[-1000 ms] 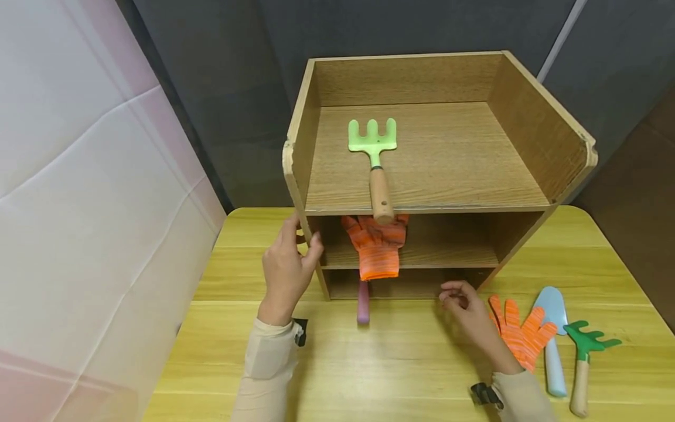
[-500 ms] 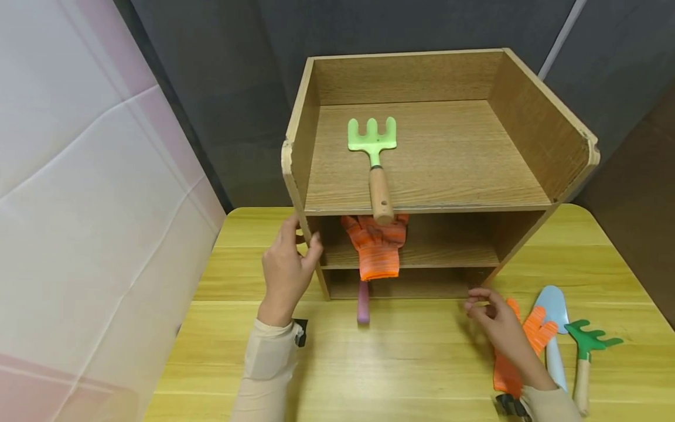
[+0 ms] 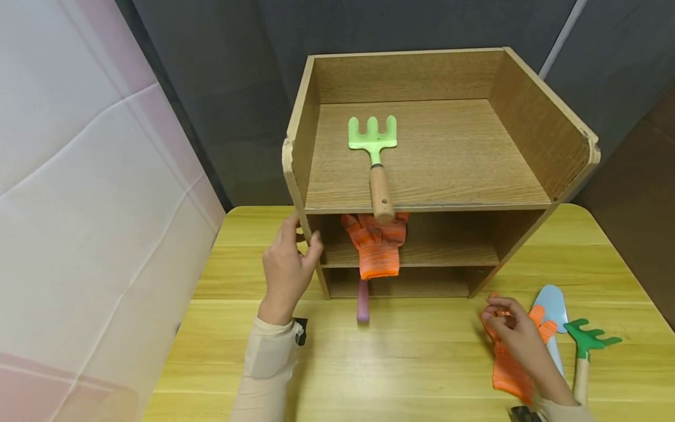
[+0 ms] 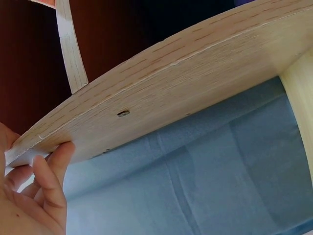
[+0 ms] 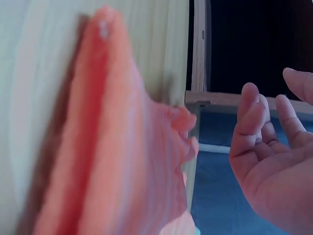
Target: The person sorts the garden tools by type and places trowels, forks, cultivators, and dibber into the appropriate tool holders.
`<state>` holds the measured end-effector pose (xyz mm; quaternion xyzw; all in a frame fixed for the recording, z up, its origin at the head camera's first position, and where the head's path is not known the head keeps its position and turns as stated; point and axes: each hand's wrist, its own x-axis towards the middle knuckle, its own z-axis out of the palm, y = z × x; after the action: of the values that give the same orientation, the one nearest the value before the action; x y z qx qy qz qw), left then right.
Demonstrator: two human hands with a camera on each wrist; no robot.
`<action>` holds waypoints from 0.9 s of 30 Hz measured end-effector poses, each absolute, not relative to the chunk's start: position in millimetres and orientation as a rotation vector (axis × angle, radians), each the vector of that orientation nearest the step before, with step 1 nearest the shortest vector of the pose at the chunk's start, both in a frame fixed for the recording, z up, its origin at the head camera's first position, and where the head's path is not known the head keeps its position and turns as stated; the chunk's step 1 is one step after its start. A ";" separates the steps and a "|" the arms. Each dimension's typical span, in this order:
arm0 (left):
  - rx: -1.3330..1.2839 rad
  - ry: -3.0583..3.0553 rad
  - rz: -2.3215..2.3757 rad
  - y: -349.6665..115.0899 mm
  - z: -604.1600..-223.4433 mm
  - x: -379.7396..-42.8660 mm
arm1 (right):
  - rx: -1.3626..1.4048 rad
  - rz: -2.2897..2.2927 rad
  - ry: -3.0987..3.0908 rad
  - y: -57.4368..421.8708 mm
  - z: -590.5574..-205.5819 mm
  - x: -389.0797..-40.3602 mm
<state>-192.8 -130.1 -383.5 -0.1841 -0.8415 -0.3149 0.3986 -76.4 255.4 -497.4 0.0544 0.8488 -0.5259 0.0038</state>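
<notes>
A wooden shelf unit [image 3: 427, 208] stands at the back of the table. My left hand [image 3: 287, 266] grips its left side panel, thumb at the front edge and fingers behind; the left wrist view shows fingers against that panel [image 4: 161, 73]. My right hand [image 3: 519, 337] hovers over an orange glove [image 3: 508, 375] on the table, fingers loosely bent and nothing between them. In the right wrist view, the glove [image 5: 122, 147] lies apart from the hand [image 5: 274, 156]. Part of the glove is hidden under the hand in the head view.
A light green hand fork [image 3: 373, 143] lies on the top shelf. Another orange glove [image 3: 379, 252] hangs over the middle shelf's edge, and a pink handle [image 3: 363, 302] protrudes below. Right of my hand lie a blue trowel [image 3: 551, 305] and green hand fork [image 3: 585, 340].
My right hand has moved right and toward me, from before the bottom shelf to above the orange glove on the table. My left hand has stayed on the shelf panel.
</notes>
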 end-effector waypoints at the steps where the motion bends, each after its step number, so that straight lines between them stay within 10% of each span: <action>1: -0.466 -2.129 -0.798 -130.1 -383.6 -193.2 | 0.188 -1.631 2.660 257.0 -497.1 -75.7; 27: -0.459 -2.115 -0.830 -130.5 -386.4 -194.0 | 0.449 -1.275 2.783 292.5 -514.4 -41.6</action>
<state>-194.0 -130.5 -386.4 -0.1814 -0.8360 -0.3283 0.4004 -41.6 292.5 -514.4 0.1452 0.8992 -0.4121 0.0239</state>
